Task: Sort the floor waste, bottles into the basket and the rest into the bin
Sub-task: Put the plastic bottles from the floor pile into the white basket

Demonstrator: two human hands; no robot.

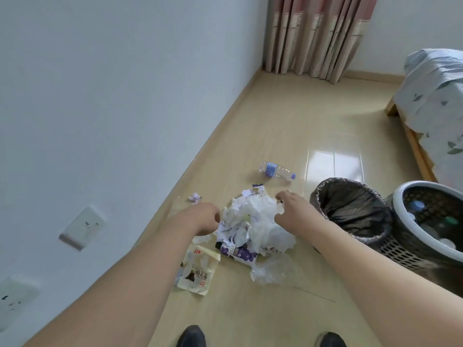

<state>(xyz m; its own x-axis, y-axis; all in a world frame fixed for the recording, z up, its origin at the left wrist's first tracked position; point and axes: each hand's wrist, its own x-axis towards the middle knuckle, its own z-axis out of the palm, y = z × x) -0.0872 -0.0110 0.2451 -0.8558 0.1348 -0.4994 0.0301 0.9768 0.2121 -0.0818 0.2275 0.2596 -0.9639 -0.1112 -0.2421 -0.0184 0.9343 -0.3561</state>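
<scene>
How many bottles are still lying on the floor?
2. A clear bottle lies beyond the paper pile; a purple bottle pokes out under it. More may hide underneath.

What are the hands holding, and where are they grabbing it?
Both hands are on the paper pile: left hand at its left edge, right hand at its right. Whether either has gripped it cannot be told.

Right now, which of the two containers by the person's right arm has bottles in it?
The perforated basket with the pale rim, farthest right, holds bottles. The bin beside it, lined with a black bag, shows nothing inside.
</scene>
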